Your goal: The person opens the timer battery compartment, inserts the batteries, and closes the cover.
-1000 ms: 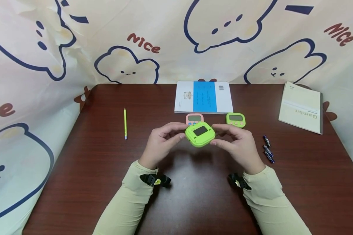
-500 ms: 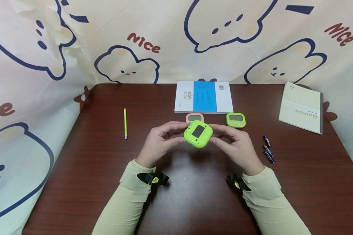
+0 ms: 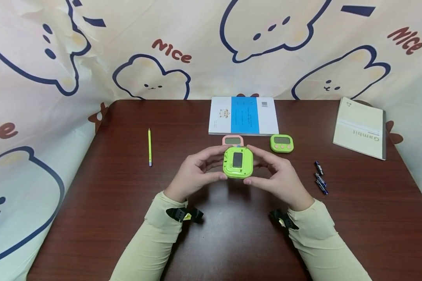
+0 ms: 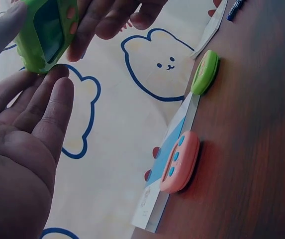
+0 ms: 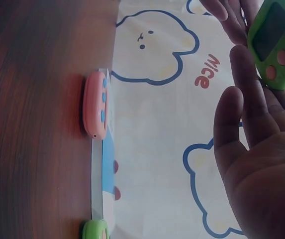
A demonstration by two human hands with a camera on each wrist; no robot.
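Note:
Both hands hold a green digital timer (image 3: pixel 244 171) up over the middle of the table. Its back, with a dark rectangle in it, faces the head camera; the screen and pink buttons (image 5: pixel 282 57) show in the wrist views. My left hand (image 3: pixel 193 173) grips the left side between thumb and fingers. On the other side my right hand (image 3: pixel 285 175) holds it, thumb at the lower corner and forefinger at the top. Just behind, a pink timer (image 3: pixel 233 140) is partly hidden by the held one. Another green timer (image 3: pixel 281 143) lies to its right.
A white and blue book (image 3: pixel 244 116) lies at the table's back edge, behind the timers. Three dark blue batteries (image 3: pixel 321 184) lie right of the right hand. A cream notebook (image 3: pixel 359 128) is at the far right, a yellow pencil (image 3: pixel 149 148) at the left.
The held green timer has turned from a slant to squarely upright in the head view. The right hand's fingers have shifted round its edge; the things on the table have stayed put.

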